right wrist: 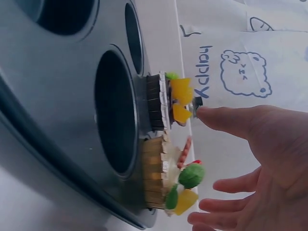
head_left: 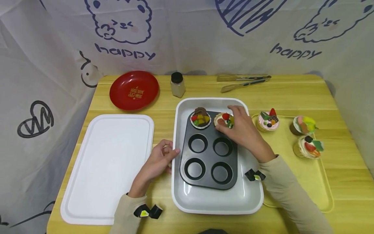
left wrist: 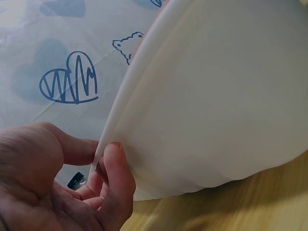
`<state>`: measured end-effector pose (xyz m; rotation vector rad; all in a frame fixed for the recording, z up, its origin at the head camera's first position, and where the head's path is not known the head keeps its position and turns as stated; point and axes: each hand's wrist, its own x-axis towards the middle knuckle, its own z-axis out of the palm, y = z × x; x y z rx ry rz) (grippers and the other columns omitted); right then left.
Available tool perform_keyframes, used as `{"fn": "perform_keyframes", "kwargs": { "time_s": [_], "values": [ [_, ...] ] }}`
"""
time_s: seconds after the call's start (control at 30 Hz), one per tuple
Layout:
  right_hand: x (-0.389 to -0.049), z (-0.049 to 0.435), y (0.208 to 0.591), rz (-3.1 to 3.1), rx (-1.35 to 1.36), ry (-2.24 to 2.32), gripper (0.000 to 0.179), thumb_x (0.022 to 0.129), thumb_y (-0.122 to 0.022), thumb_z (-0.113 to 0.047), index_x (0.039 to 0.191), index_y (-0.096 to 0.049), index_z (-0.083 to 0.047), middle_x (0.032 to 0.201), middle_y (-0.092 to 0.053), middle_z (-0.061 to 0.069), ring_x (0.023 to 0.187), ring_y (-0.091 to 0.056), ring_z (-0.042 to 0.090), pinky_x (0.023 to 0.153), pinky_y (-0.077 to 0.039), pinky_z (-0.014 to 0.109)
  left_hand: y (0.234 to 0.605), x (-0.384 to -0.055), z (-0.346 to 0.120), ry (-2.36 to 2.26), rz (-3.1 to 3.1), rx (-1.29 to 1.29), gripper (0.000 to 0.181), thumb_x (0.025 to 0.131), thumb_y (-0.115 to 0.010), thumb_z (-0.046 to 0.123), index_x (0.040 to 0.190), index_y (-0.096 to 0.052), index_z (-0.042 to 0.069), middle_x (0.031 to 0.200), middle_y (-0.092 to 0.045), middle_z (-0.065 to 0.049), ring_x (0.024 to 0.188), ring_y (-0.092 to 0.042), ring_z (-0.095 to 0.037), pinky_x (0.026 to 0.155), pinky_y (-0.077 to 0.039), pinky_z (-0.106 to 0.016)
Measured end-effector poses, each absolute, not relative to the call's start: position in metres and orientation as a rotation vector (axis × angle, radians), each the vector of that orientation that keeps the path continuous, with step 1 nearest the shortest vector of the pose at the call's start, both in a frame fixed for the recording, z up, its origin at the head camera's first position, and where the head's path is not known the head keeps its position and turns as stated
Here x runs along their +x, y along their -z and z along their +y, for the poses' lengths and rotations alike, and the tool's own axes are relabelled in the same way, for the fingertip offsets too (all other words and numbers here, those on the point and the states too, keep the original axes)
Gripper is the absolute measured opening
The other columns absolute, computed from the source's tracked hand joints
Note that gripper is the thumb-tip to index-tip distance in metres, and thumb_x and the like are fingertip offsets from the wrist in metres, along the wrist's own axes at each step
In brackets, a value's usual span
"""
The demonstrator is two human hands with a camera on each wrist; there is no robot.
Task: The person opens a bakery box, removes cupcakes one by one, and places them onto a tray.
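Observation:
My left hand [head_left: 157, 159] pinches the left rim of a white deep tray [head_left: 217, 208], thumb on one side and fingers on the other, as the left wrist view shows. Inside the tray lies a dark muffin tin [head_left: 208, 154]. A cupcake with coloured fruit pieces [head_left: 200, 118] sits in its far left cup. Over the far right cup, where a cream-topped fruit cupcake [right wrist: 159, 173] stands, is my right hand [head_left: 243, 128]. In the right wrist view its thumb and fingers are spread and apart from that cupcake. The tin's other cups hold nothing.
A yellow tray [head_left: 298, 188] at the right bears several cupcakes, one with pink cream [head_left: 267, 121]. A white flat tray [head_left: 108, 169] lies left. Behind are a red plate [head_left: 134, 91], a black-capped jar [head_left: 177, 85] and tongs [head_left: 245, 85].

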<state>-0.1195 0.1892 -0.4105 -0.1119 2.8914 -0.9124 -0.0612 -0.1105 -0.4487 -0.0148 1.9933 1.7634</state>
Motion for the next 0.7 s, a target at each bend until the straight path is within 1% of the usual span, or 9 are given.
{"fn": "perform_keyframes", "kwargs": {
  "time_s": [0.13,0.27,0.43,0.63,0.7],
  "values": [
    [-0.121,0.190,0.417,2.856,-0.090,0.908,0.096,0.083,-0.080,-0.040,0.152,-0.029,0.002,0.154,-0.027,0.031,0.133,-0.039,0.049,0.107,-0.039,0.063,0.449,-0.061,-0.110,-1.758,1.996,-0.018,0.029,0.099,-0.061,0.012,0.118,-0.046,-0.004,0.089,-0.066,-0.022,0.061,-0.063,-0.024,0.043,-0.055,-0.033],
    [-0.123,0.190,0.425,2.847,-0.111,0.917,0.101,0.080,-0.083,-0.039,0.153,-0.027,0.003,0.154,-0.027,0.031,0.139,-0.032,0.046,0.112,-0.034,0.061,0.449,-0.061,-0.109,-1.759,1.991,-0.017,0.029,0.099,-0.061,0.012,0.118,-0.046,-0.005,0.090,-0.066,-0.022,0.061,-0.063,-0.024,0.043,-0.055,-0.034],
    [-0.124,0.190,0.431,2.854,-0.120,0.934,0.101,0.078,-0.086,-0.037,0.151,-0.029,0.005,0.151,-0.029,0.031,0.137,-0.033,0.045,0.112,-0.035,0.060,0.450,-0.062,-0.109,-1.759,1.980,-0.020,0.029,0.099,-0.061,0.013,0.117,-0.046,-0.005,0.089,-0.065,-0.022,0.060,-0.062,-0.023,0.044,-0.055,-0.036],
    [-0.127,0.190,0.435,2.847,-0.110,0.901,0.101,0.078,-0.086,-0.035,0.150,-0.029,0.006,0.147,-0.033,0.033,0.134,-0.036,0.045,0.110,-0.038,0.059,0.449,-0.062,-0.110,-1.761,1.983,-0.008,0.029,0.099,-0.061,0.013,0.117,-0.045,-0.005,0.087,-0.065,-0.021,0.057,-0.061,-0.021,0.043,-0.055,-0.038],
    [-0.128,0.190,0.435,2.845,-0.105,0.888,0.100,0.078,-0.086,-0.035,0.149,-0.030,0.007,0.146,-0.035,0.033,0.132,-0.037,0.045,0.109,-0.039,0.060,0.448,-0.061,-0.109,-1.760,1.986,-0.009,0.029,0.100,-0.061,0.013,0.117,-0.045,-0.004,0.087,-0.065,-0.021,0.057,-0.060,-0.021,0.043,-0.055,-0.037]
  ]
}}
